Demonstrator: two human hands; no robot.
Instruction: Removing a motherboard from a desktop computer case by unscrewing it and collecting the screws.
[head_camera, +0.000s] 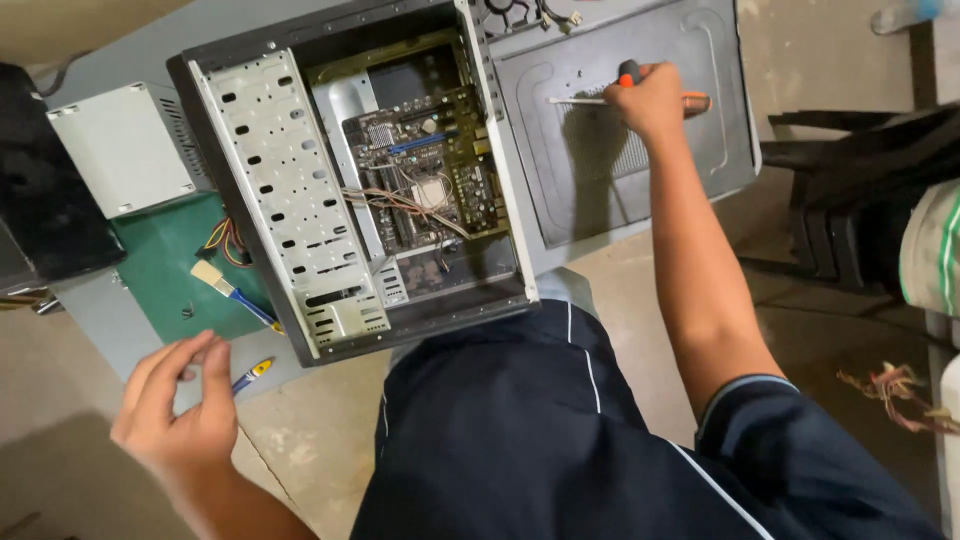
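An open computer case (290, 190) lies on its side on a grey table, its motherboard (425, 170) and loose wires showing. My right hand (655, 100) is stretched over the removed grey side panel (690, 170) and grips a screwdriver (580, 100) with a red and black handle, its shaft pointing left. My left hand (180, 410) hovers near the table's front corner with the fingers loosely curled and pinched; whether it holds something small I cannot see. A small blue and yellow tool (252, 374) lies just right of it.
A paintbrush (225, 288) with a blue handle rests on a green mat (170, 270) left of the case. A grey power supply (120, 145) sits behind the mat. A dark chair (850, 210) stands at the right, with a bundle of wires (900, 390) on the floor.
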